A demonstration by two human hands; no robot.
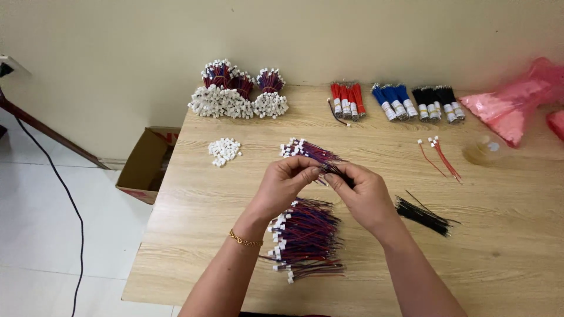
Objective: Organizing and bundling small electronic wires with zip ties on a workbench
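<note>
Thin red-and-blue wire lead [329,168] is pinched between both hands above bench [499,258] centre, its long axis running left-right; left hand [282,185] closed on the left end, right hand [364,194] closed on the right, fingertips nearly touching. Directly near-side lies the connector-lead pile [305,238], another small bunch [308,151] just beyond, black wires [423,214] right, loose white connectors [224,151] far-left; nothing obstructs either hand.

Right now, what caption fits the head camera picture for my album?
Two hands, left and right, pinch a wire bundle above a wire pile on the table.
</note>
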